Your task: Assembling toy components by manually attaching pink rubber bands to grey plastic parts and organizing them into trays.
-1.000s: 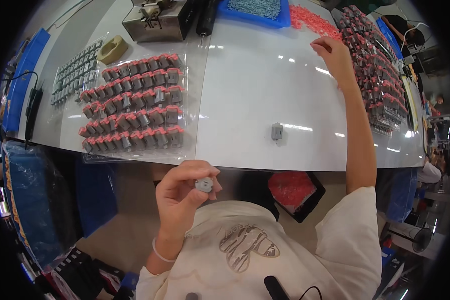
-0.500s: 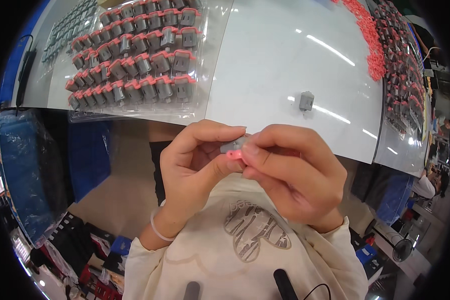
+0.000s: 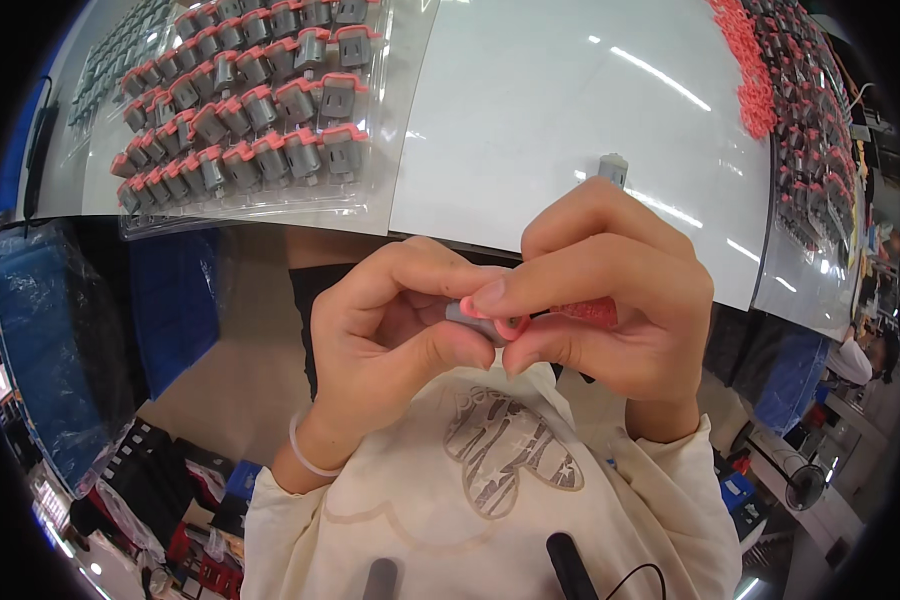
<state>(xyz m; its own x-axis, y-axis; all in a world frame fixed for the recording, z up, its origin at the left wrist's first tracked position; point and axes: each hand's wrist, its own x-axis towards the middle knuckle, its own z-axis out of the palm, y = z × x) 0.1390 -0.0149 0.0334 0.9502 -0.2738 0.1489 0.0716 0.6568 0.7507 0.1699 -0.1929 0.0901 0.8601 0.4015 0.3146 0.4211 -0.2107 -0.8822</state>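
Close in front of my chest, my left hand (image 3: 390,315) is closed on a small grey motor (image 3: 470,318), thumb and fingers at its sides. A pink plastic clip (image 3: 512,326) sits at the motor's right end, pinched between the thumb and index finger of my right hand (image 3: 630,290). Fingers cover much of both parts, so I cannot tell how fully the clip is seated. Between the curled right fingers a red patch (image 3: 590,312) shows; what it is, I cannot make out. Just beyond the right hand, a single grey motor (image 3: 613,168) stands on the white table, partly hidden.
On the left of the white table (image 3: 490,130), a clear plastic tray (image 3: 370,190) holds rows of grey motors with pink clips. A heap of loose pink clips (image 3: 750,90) lies far right, beside more clipped motors (image 3: 810,150). The table's front edge runs just beyond my hands.
My right hand has turned and risen slightly, now pinching the clip at the motor's right end. The motor has tilted, and the view has shifted, so the loose motor is partly covered.
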